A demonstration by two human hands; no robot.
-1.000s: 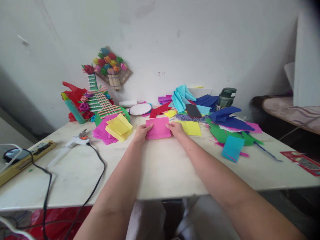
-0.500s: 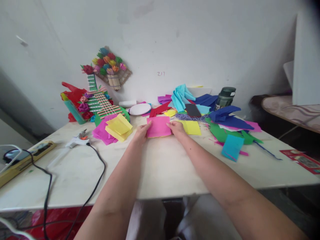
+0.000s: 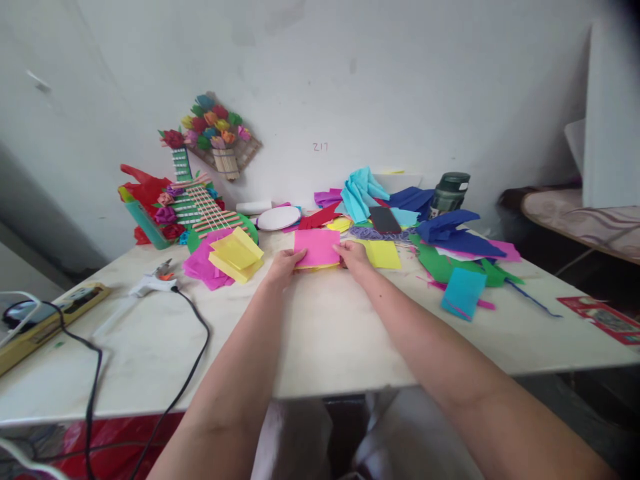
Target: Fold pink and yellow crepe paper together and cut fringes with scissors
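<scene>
Pale tabletop (image 3: 340,333) before a grey-white wall (image 3: 320,87), read left to right with the held sheet as the clock's centre. Between eight and nine o'clock, a white plastic glue gun (image 3: 151,285) trails its black cord over the front edge; nearer, at nine, folded yellow paper sheets (image 3: 235,255) overlap magenta paper sheets (image 3: 200,264). The left hand (image 3: 284,265) pinches one side of a bright pink rectangular paper sheet (image 3: 317,247). Its near edge has drawn back slightly, baring more of a yellow paper strip (image 3: 323,268) (probably an underlying layer); this suggests layers handled together. At six, bare tabletop runs between the forearms to the front edge. The right hand (image 3: 356,257) pinches the opposite side, close to a yellow rectangular paper sheet (image 3: 385,255) at three. Between three and four, a turquoise paper rectangle (image 3: 465,290) limits sideways room.
</scene>
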